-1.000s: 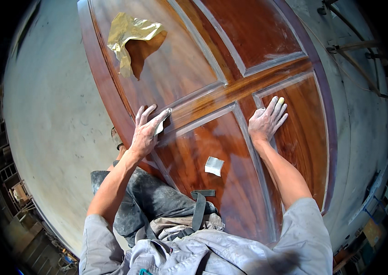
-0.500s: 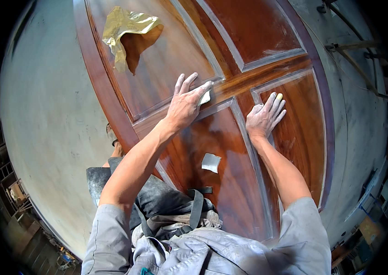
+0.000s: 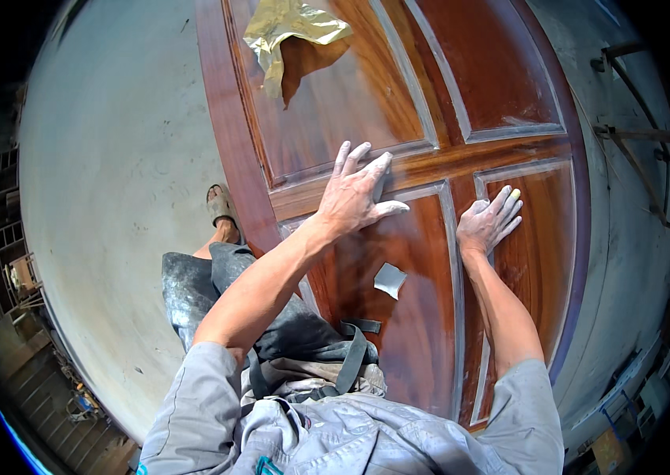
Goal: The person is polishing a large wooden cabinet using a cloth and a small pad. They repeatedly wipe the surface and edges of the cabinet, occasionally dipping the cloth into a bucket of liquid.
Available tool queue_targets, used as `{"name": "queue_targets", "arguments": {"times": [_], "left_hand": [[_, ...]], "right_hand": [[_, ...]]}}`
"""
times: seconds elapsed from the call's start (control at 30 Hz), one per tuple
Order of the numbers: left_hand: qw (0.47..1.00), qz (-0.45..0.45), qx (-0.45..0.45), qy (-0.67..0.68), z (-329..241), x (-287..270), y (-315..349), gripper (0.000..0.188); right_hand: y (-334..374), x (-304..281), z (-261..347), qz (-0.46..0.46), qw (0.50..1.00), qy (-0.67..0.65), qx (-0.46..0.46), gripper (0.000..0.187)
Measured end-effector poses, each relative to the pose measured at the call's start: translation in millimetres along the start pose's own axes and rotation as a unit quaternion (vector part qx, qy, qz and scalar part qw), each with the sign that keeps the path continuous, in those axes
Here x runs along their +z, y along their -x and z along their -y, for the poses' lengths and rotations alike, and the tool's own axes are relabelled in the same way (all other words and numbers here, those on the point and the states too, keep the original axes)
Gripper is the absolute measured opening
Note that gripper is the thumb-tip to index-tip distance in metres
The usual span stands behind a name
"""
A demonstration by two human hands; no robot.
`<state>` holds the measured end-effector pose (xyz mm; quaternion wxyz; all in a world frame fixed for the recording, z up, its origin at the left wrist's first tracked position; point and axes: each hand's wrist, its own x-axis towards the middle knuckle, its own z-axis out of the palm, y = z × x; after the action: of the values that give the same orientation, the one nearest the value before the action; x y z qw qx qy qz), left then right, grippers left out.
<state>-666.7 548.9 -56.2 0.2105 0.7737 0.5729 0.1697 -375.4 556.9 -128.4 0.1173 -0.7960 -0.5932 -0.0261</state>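
A reddish-brown panelled wooden door [image 3: 418, 226] lies flat in front of me, its moulding edges dusted white. My left hand [image 3: 352, 196] presses on the cross rail between the upper and lower panels, thumb out to the right. Under its fingers shows the edge of a small pale piece of sandpaper [image 3: 383, 185], mostly hidden. My right hand [image 3: 490, 223] rests flat on the lower right panel beside its moulding, fingers spread, one fingertip wrapped in yellow. Both hands are coated with white dust. A loose grey-white square of sandpaper [image 3: 390, 280] lies on the lower left panel.
A crumpled yellowish sheet [image 3: 291, 30] sits on the upper left panel, casting a shadow. A dark strip [image 3: 362, 324] lies near my waist. Concrete floor [image 3: 125, 206] extends left, with a sandalled foot [image 3: 219, 204] beside the door. Metal framing [image 3: 628, 133] stands at the right.
The view has shifted, so the door appears farther right and the sandalled foot shows more fully. My left hand has slid along the rail and its thumb now spreads outward. My right hand stays put.
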Motion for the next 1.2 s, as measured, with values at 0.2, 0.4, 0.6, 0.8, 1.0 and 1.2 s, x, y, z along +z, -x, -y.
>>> {"name": "queue_targets", "arguments": {"times": [0.2,0.4,0.6,0.8,1.0,1.2], "left_hand": [[0.983,-0.058,-0.139,-0.104,45,-40,111,0.049],[0.899,-0.2,-0.328,0.212,13,-89,212,0.071],[0.821,-0.295,-0.344,0.348,-30,-48,237,0.083],[0.713,-0.323,-0.352,0.513,-57,-35,244,0.023],[0.696,-0.255,-0.321,0.589,-59,-45,266,0.027],[0.784,-0.137,-0.362,0.485,-46,-76,283,0.022]], "right_hand": [[-1,6,-10,0.006,1.0,0.009,0.023,0.065],[-15,2,-14,0.033,0.998,0.01,0.044,0.061],[91,-117,109,0.24,0.843,-0.44,-0.194,0.053],[200,-170,171,0.494,0.636,-0.59,-0.052,0.062],[183,-177,169,0.648,0.497,-0.576,0.028,0.045],[188,-197,175,0.619,0.559,-0.544,-0.092,0.046]]}}
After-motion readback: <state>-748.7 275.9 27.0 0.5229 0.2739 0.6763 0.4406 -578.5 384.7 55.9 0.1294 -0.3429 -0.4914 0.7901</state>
